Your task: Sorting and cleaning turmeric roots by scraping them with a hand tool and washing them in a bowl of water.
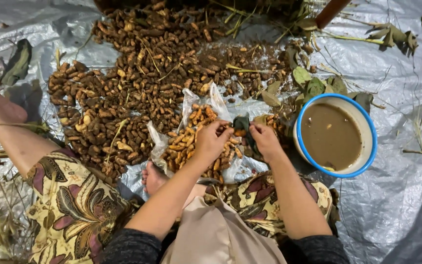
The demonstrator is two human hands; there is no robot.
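I see a clear plastic bag lying open on the silver sheet, right in front of the person's knees. The bag is partly full of small orange-brown roots. The left hand rests on top of the bag with its fingers curled around one small root. The right hand is just beside it, pinching an orange piece between thumb and fingers, close to a dark green leaf. The two hands almost touch.

To the right sits a white bowl with a blue rim. It holds muddy brown water, filled well up the sides. A few bits float in it.

Behind the bag is a big loose pile of dirty brown roots, spread over the sheet. Green leaves lie between the pile and the bowl.
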